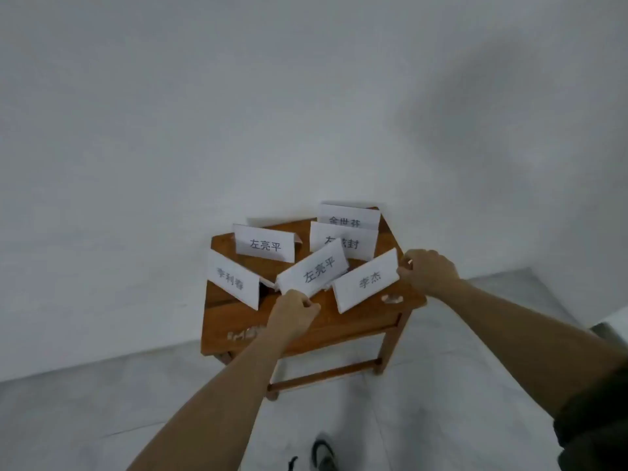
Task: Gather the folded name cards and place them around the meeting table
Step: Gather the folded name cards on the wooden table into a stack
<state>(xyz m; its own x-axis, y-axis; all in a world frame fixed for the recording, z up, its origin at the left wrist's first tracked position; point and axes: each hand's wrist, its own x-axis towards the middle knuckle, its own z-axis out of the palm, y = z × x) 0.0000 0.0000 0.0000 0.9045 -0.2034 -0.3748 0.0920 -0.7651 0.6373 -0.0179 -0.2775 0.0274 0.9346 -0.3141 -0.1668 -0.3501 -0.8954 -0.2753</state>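
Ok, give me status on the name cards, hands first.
Left hand pinching the middle card by its near edge. Right hand pinching the right card by its end. Four other cards on the wooden table. Nothing in the way.

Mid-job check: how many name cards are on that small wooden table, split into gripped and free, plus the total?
Cards in a grip: 2 (left hand on the tilted 左亮平 card; right hand on the 李杰 card)
Free cards: 4 (李利春 card, upright 左亮平 card, partly covered card, back card)
Total: 6 cards on the wooden table
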